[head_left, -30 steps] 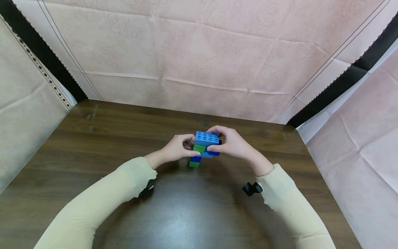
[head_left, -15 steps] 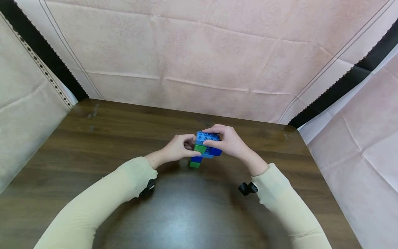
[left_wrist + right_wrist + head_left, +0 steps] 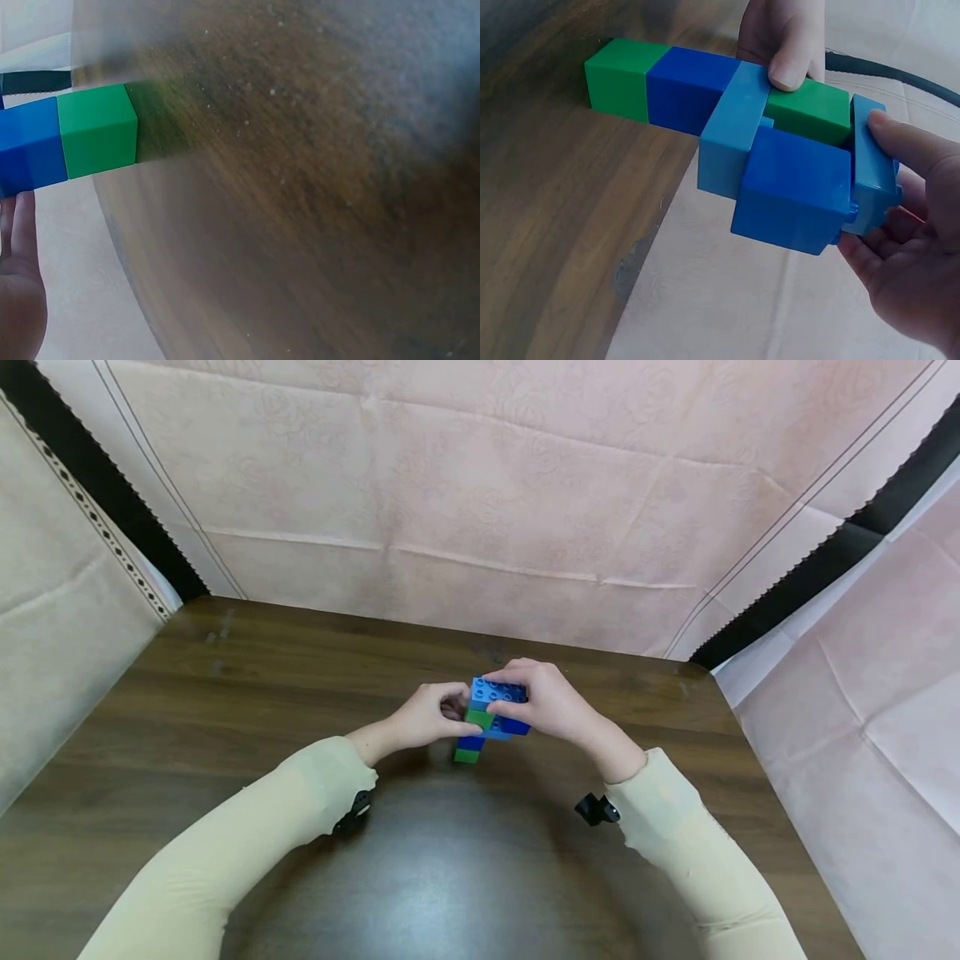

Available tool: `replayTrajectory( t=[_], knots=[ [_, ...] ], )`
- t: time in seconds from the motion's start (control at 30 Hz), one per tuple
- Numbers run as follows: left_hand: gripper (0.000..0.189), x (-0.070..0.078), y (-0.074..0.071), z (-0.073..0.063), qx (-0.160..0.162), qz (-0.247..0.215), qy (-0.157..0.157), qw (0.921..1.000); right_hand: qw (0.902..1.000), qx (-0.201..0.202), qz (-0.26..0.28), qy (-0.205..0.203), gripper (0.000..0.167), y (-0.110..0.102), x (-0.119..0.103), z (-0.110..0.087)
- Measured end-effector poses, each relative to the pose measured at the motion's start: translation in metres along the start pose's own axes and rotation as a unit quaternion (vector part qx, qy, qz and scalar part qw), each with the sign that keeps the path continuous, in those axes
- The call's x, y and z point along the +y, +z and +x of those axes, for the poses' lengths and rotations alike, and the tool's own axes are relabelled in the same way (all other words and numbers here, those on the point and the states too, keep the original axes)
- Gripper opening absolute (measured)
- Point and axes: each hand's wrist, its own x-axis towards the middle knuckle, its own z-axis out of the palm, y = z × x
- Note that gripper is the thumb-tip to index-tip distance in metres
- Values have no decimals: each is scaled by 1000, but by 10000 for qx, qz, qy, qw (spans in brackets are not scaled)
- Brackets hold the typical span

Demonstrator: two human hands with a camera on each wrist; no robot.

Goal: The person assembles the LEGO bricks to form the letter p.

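A stack of toy building bricks stands upright on the table, with a green brick (image 3: pixel 619 79) at its foot and a dark blue brick (image 3: pixel 686 86) over that. Above them, a light blue brick (image 3: pixel 731 131) carries an upper green brick (image 3: pixel 814 109) and a second dark blue brick (image 3: pixel 795 191) side by side. The top light blue brick (image 3: pixel 483 690) lies across the upper end, and studs show below it in the right wrist view. My left hand (image 3: pixel 423 717) grips the stack, thumb on the upper green brick. My right hand (image 3: pixel 551 703) pinches the top light blue brick between thumb and fingers.
The stack stands toward the far side of the brown wooden table (image 3: pixel 420 868). Pale cloth screens (image 3: pixel 480 502) with black edging rise behind the table and at both sides. Small black cameras, such as the right wrist camera (image 3: pixel 597 810), are worn at the sleeves.
My right hand has shifted left and slightly up, its thumb going from the dark blue brick's side to the front of the top light blue brick. The left hand keeps its place.
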Motion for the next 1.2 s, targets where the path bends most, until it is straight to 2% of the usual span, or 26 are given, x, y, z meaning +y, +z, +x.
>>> replayTrajectory(
  t=[0.47, 0.8, 1.2],
  knots=[
    [26, 1, 0, 1, -57, -10, 17, 10000, 9994, 137, -9, -317, 39, 1, 4, -3],
    [28, 0, 1, 2, -45, -50, 21, 10000, 9979, 68, 627, -132, 37, 0, 9, -1],
    [28, 0, 1, 1, -48, -86, -58, 9999, 9940, -16, 973, 509, 36, -2, 10, 0]
  ],
)
